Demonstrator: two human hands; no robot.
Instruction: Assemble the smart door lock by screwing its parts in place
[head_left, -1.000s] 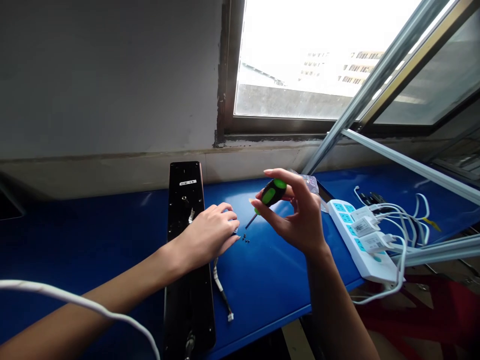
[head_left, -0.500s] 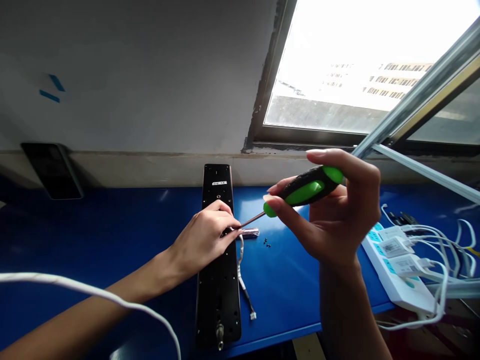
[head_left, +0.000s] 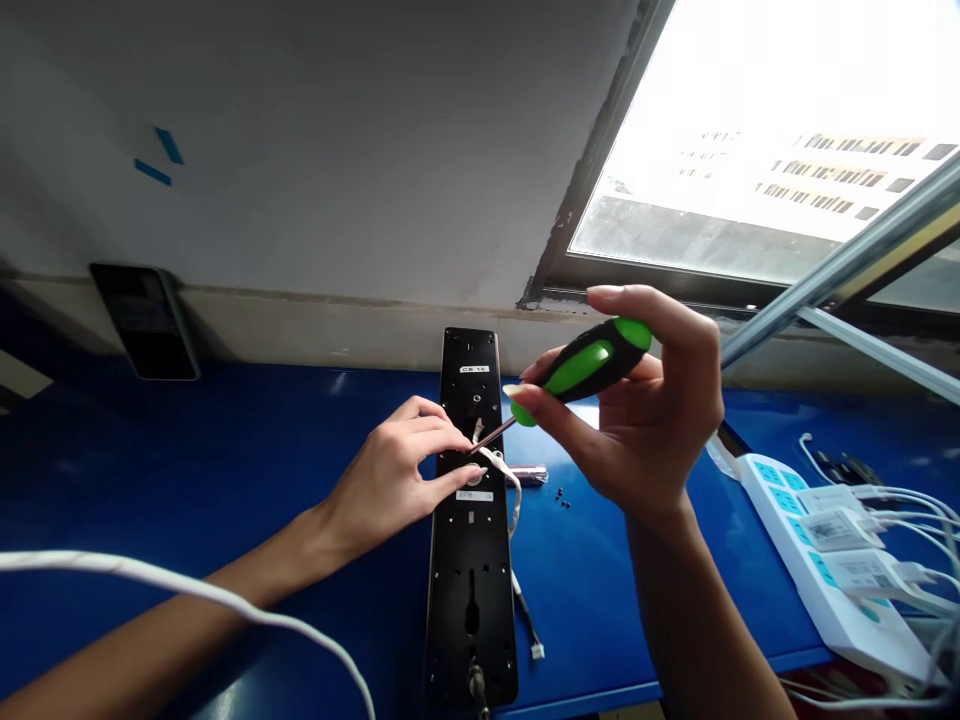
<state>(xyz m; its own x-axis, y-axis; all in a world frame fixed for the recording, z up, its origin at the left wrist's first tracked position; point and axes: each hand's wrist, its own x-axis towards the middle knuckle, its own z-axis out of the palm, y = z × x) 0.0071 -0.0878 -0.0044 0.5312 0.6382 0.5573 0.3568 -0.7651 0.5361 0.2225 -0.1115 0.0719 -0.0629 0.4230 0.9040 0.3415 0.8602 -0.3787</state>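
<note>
My right hand [head_left: 637, 410] is shut on a screwdriver [head_left: 589, 370] with a black and green handle, its thin shaft slanting down-left to just above the panel. A long black door-lock panel [head_left: 471, 590] lies flat on the blue table [head_left: 240, 470]. My left hand [head_left: 394, 475] rests at the panel's upper part, fingertips beside a white wire [head_left: 501, 468] that comes out of a hole and crosses the panel's right edge. Just right of the panel lie a small metal cylinder [head_left: 531, 475] and several tiny black screws [head_left: 561, 497].
A white power strip [head_left: 821, 575] with plugged-in chargers and cables sits at the right. A white cable [head_left: 187, 585] crosses the lower left foreground. A dark flat panel [head_left: 146, 322] leans against the wall. Metal window-frame bars [head_left: 840, 270] slant across the upper right.
My view has swung, shifting everything rightward in the picture. The white wire now crosses the panel's right edge instead of lying beside it. My right hand still holds the screwdriver.
</note>
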